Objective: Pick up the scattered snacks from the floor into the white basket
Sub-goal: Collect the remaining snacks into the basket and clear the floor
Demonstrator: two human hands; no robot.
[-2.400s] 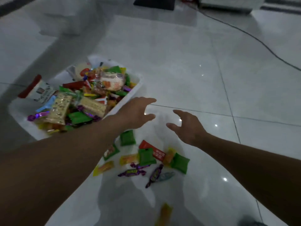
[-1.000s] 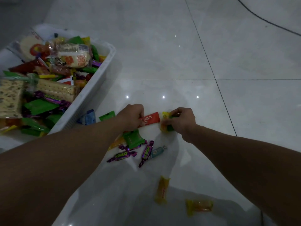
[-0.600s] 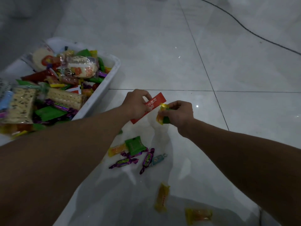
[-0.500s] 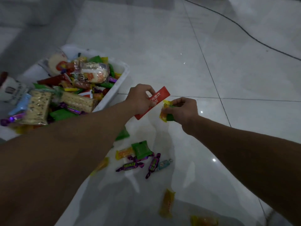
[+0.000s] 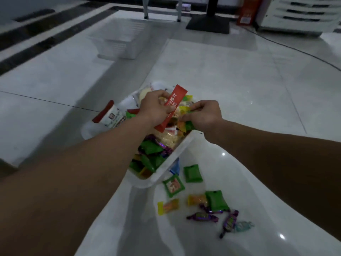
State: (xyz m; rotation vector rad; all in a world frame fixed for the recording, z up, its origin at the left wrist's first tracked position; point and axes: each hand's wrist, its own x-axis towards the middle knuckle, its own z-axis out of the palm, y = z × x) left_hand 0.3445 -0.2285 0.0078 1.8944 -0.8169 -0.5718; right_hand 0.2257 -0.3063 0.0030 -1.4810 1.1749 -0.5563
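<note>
My left hand (image 5: pixel 156 108) grips a long red sachet (image 5: pixel 176 100) with white writing, held above the white basket (image 5: pixel 177 154). Beside it my right hand (image 5: pixel 204 115) pinches small yellow, orange and green candies (image 5: pixel 185 124), also over the basket. The basket is heaped with wrapped snacks and my left forearm hides much of it. On the floor near its front corner lie several loose snacks: green packets (image 5: pixel 192 173), yellow-orange candies (image 5: pixel 168 206) and purple-wrapped candies (image 5: pixel 202 217).
An empty clear plastic basket (image 5: pixel 120 41) stands further off on the tiled floor. A black stand base (image 5: pixel 208 24), a red box and a white drawer unit (image 5: pixel 299 13) line the back. A black cable (image 5: pixel 295 50) runs across the floor at right.
Both hands took snacks off the floor and lifted them up over the basket. The view tilted up, so the room's back now shows.
</note>
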